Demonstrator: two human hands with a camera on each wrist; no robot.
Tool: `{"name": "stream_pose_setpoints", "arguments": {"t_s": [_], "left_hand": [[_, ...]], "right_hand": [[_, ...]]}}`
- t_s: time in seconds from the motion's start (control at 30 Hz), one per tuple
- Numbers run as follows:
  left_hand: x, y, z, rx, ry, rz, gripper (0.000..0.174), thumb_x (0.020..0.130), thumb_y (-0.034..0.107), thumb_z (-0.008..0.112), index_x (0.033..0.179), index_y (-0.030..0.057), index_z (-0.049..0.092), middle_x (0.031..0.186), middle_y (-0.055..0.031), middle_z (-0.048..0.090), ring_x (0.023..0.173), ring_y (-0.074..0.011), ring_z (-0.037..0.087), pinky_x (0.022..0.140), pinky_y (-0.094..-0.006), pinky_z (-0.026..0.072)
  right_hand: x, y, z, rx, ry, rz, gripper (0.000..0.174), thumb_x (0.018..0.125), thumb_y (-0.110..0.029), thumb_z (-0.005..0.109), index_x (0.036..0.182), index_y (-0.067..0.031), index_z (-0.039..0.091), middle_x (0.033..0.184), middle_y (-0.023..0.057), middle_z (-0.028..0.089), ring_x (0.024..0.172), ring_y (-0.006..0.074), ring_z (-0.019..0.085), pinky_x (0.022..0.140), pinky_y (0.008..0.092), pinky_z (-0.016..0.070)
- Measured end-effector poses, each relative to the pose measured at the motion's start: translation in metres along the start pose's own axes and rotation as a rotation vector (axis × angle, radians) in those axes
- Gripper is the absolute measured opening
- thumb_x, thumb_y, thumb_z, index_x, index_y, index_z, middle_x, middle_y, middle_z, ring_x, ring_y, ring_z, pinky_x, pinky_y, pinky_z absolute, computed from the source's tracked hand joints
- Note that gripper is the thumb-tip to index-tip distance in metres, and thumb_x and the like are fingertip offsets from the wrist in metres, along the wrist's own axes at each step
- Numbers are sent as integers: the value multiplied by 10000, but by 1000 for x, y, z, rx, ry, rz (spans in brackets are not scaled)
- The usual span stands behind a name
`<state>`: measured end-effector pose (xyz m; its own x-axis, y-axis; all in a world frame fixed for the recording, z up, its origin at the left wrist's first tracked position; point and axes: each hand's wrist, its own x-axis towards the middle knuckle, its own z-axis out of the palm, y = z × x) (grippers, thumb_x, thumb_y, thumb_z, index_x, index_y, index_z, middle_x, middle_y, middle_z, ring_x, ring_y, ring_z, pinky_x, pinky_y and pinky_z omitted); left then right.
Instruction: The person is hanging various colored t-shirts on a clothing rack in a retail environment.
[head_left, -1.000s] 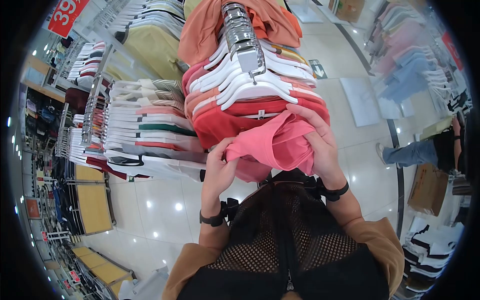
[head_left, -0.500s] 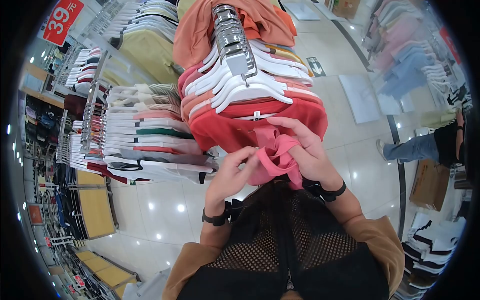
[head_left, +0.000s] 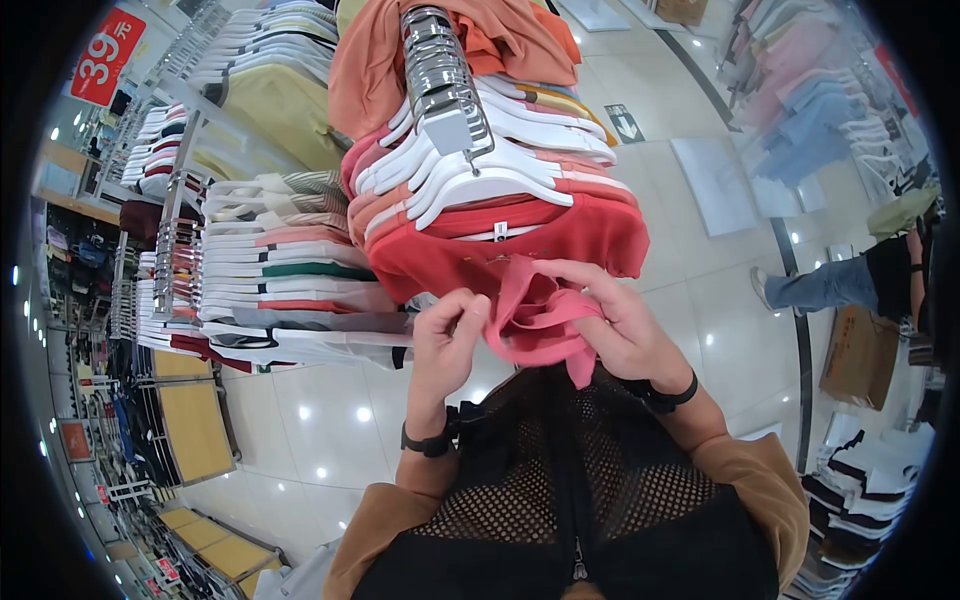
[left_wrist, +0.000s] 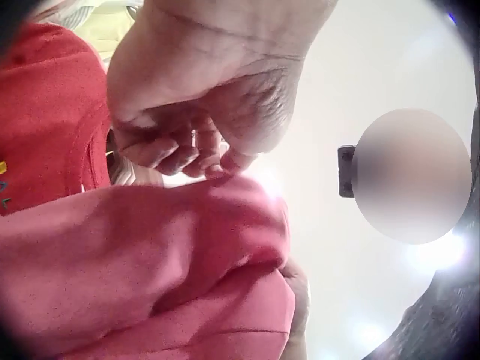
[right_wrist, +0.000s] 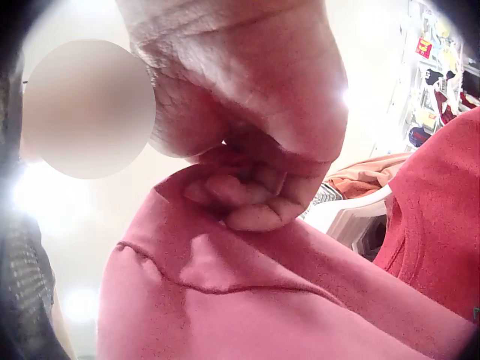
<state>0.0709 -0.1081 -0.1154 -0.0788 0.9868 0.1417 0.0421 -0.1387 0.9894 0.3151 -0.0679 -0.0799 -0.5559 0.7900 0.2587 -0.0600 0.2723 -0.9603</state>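
Observation:
A pink garment (head_left: 535, 320) hangs bunched and folded between my two hands, in front of a red top (head_left: 510, 245) on a white hanger (head_left: 490, 188). At its left edge my left hand (head_left: 447, 340) pinches the cloth, with thumb and curled fingertips meeting at the fold in the left wrist view. My right hand (head_left: 628, 335) grips the other side, and its fingers (right_wrist: 262, 214) curl over the fabric in the right wrist view. A seam runs across the pink cloth there. Part of the garment is hidden behind the right hand.
The hanger row continues behind the red top on a metal rail (head_left: 437, 75). To the left stands another rack of mostly white shirts (head_left: 300, 315). At right are a person's jeans-clad legs (head_left: 820, 290) and a cardboard box (head_left: 860, 355).
The pink garment has gone from spread wide between the hands to gathered into a smaller bundle. My hands came closer together, and the racks have shifted slightly left in view.

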Motion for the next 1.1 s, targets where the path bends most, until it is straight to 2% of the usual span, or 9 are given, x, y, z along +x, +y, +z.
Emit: {"name": "stream_pose_setpoints", "arguments": {"t_s": [0.13,0.2,0.23,0.47,0.63,0.73,0.93,1.0,1.1], "left_hand": [[8,12,-4,356,-448,-244,467,1019,318,642,696,-19,655,693,-83,631,617,-138,570,600,-317,452],[9,15,10,561,-644,-342,461,1065,299,533,773,-28,676,707,-72,656,643,-157,587,596,-322,437],[10,4,13,605,-633,-391,572,986,541,556,939,-4,722,824,-163,731,779,-323,717,710,-415,521],[23,-44,15,461,-646,-448,402,940,334,576,1031,-40,692,873,-198,733,846,-351,733,727,-435,529],[17,-44,11,94,-434,-515,238,965,130,544,1034,-47,687,843,-57,684,763,-106,635,681,-285,528],[9,-52,11,-125,-128,-257,261,988,62,459,1120,-37,661,945,-40,685,817,-95,639,671,-284,525],[6,0,-2,-22,-219,-148,307,1014,41,361,1172,-2,621,994,1,631,857,-75,558,775,-234,472],[7,15,9,-63,-209,-108,253,1002,40,386,1054,7,632,857,32,580,727,-37,461,662,-222,398],[15,19,2,75,-357,-86,247,993,37,395,1055,-5,630,877,17,593,761,-42,488,685,-230,418]], "right_hand": [[0,1,2,-24,-22,-47,519,961,25,479,1477,-32,499,811,71,671,722,131,674,723,265,534],[1,0,7,-16,-37,-65,512,967,25,475,1475,-38,501,788,63,667,697,132,678,705,269,537],[1,0,9,-10,-47,-87,506,973,24,471,1473,-44,503,766,56,662,672,133,683,686,274,540],[-3,-24,4,86,-386,210,441,980,43,473,1407,-11,568,814,89,707,712,193,709,738,300,547],[-15,-10,3,-43,-356,67,460,1003,9,479,1459,-20,520,831,105,704,704,223,699,713,337,536],[-15,-14,-4,-132,-352,29,512,989,-14,513,1500,-26,481,848,128,700,712,240,701,711,351,530],[-3,-28,-5,-430,-210,360,641,953,-151,630,1551,-88,408,820,98,695,787,287,718,761,416,547],[12,-14,6,-578,79,-180,731,895,-175,707,1548,-71,396,1028,157,705,992,340,691,907,448,525],[34,0,14,-550,60,-185,580,884,-129,709,1429,-45,529,1153,176,685,1117,354,650,980,449,502]]}}
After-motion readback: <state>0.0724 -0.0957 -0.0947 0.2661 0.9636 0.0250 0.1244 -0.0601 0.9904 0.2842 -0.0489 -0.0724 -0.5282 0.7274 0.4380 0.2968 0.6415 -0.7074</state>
